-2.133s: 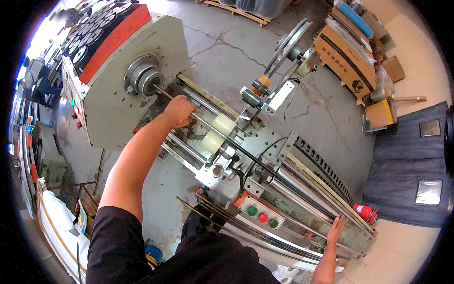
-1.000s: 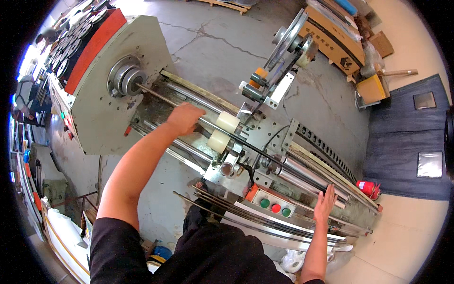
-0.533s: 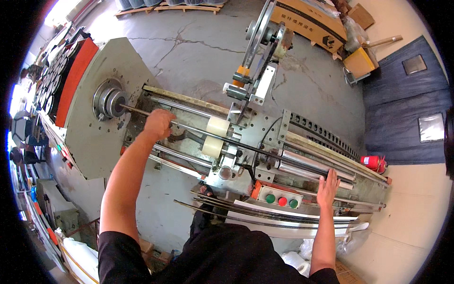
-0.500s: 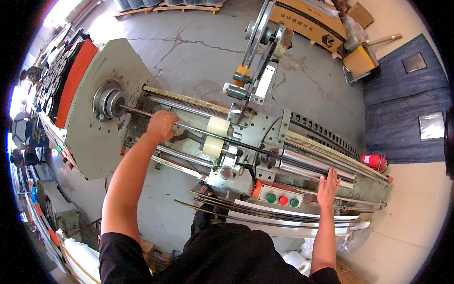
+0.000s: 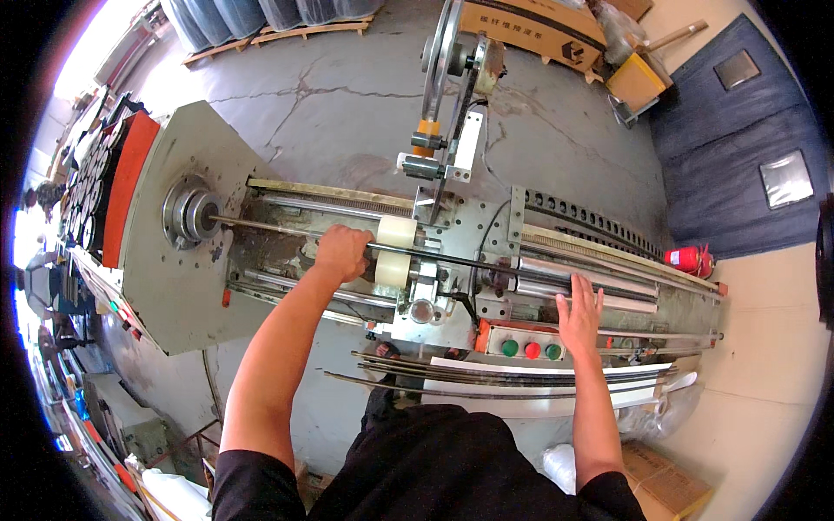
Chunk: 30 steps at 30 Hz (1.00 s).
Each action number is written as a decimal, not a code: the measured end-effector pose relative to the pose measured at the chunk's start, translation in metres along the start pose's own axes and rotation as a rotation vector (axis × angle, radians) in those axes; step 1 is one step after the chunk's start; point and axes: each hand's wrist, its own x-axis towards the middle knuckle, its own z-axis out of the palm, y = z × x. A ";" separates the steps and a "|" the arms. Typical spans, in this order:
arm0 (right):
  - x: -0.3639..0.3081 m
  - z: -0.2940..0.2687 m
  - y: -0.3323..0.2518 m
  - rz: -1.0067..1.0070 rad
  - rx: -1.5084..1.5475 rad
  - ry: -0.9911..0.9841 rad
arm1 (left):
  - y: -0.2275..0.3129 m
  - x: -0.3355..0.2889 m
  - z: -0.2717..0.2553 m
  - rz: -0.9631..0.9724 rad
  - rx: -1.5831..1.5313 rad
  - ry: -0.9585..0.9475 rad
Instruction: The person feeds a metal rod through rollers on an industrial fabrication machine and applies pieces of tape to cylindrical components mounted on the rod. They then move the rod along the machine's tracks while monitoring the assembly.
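A long thin rod point(image 5: 269, 227) runs from the round chuck point(image 5: 193, 214) on the machine's left head, bare metal there and dark further right. My left hand point(image 5: 344, 253) is closed around it, just left of two cream rollers point(image 5: 396, 233). The dark part of the rod point(image 5: 460, 260) passes between these rollers and over the carriage point(image 5: 456, 221). My right hand point(image 5: 580, 314) has its fingers stretched out at the silver cylinders point(image 5: 608, 291) on the right of the machine bed. Whether its fingertips touch the rod or a cylinder, I cannot tell.
In front of the carriage sits a button box point(image 5: 521, 342) with green and red buttons. Several dark rods point(image 5: 512, 379) lie on white sheeting nearer me. An arm with a wheel point(image 5: 443, 78) rises behind. A red fire extinguisher point(image 5: 688, 260) stands at the right end.
My left hand has moved right along the rod, close to the cream rollers. My right hand has shifted a little left, fingers still stretched. The whole view has moved slightly.
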 end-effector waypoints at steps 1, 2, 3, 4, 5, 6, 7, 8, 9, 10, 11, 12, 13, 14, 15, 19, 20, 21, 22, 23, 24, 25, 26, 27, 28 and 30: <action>0.001 0.001 -0.006 -0.020 0.007 0.007 | -0.008 -0.004 0.002 0.029 -0.025 0.063; 0.003 0.002 -0.011 -0.022 0.025 0.008 | -0.017 -0.008 0.004 0.061 -0.037 0.117; 0.004 0.003 -0.014 -0.018 0.020 0.018 | -0.029 -0.010 0.005 0.026 -0.043 0.084; 0.005 0.003 -0.016 -0.017 0.013 0.020 | -0.044 -0.010 0.004 -0.008 -0.035 0.042; 0.006 0.004 -0.018 -0.011 0.008 0.016 | -0.060 -0.010 0.004 -0.043 -0.026 -0.002; 0.006 0.004 -0.018 -0.001 -0.012 0.016 | -0.080 -0.011 0.001 -0.047 -0.054 -0.011; 0.007 0.004 -0.018 0.012 -0.034 -0.002 | -0.097 -0.014 -0.001 -0.062 -0.086 -0.037; 0.006 0.005 -0.018 0.005 -0.027 0.000 | -0.113 -0.017 -0.003 -0.092 -0.049 -0.078; 0.006 0.005 -0.017 0.016 -0.017 0.000 | -0.129 -0.019 -0.007 -0.112 -0.021 -0.101; 0.005 0.005 -0.017 0.025 -0.002 -0.011 | -0.140 -0.024 -0.008 -0.119 0.071 -0.068; 0.005 0.005 -0.017 0.033 0.007 -0.024 | -0.148 -0.027 -0.009 -0.102 0.154 0.002; 0.004 0.005 -0.016 0.037 0.002 -0.008 | -0.155 -0.031 -0.011 -0.070 0.170 0.038; 0.004 0.006 -0.016 0.049 -0.012 -0.015 | -0.158 -0.031 -0.013 -0.072 0.191 0.045; 0.003 0.005 -0.016 0.051 -0.006 -0.001 | -0.155 -0.029 -0.012 -0.071 0.130 0.030; 0.002 0.006 -0.018 0.033 -0.002 0.035 | -0.153 -0.028 -0.013 -0.112 0.087 -0.022; 0.003 0.003 -0.030 0.016 -0.024 0.070 | -0.126 -0.020 -0.015 -0.117 -0.043 -0.091; 0.004 0.003 -0.035 0.013 -0.027 0.069 | -0.117 -0.020 -0.016 -0.081 -0.053 -0.083; 0.004 0.001 -0.039 0.020 -0.034 0.055 | -0.107 -0.019 -0.017 -0.073 -0.057 -0.083; 0.005 0.002 -0.044 0.005 -0.017 0.075 | -0.095 -0.018 -0.016 -0.064 -0.064 -0.082; 0.005 0.003 -0.049 -0.002 -0.013 0.062 | -0.083 -0.016 -0.014 -0.043 -0.077 -0.077; 0.005 0.003 -0.055 -0.006 -0.011 0.055 | -0.071 -0.013 -0.014 -0.046 -0.063 -0.108; 0.006 0.004 -0.061 -0.006 -0.010 0.049 | -0.057 -0.011 -0.013 -0.040 -0.051 -0.120; 0.007 0.006 -0.067 -0.034 0.000 0.084 | -0.044 -0.008 -0.010 -0.022 -0.050 -0.119; 0.007 0.006 -0.074 -0.035 0.004 0.079 | -0.033 -0.006 -0.011 0.009 -0.070 -0.111; 0.007 0.008 -0.081 -0.037 0.007 0.075 | -0.024 -0.003 -0.011 0.027 -0.065 -0.126; 0.008 0.009 -0.096 -0.035 0.028 0.051 | -0.007 -0.002 -0.010 0.044 -0.028 -0.129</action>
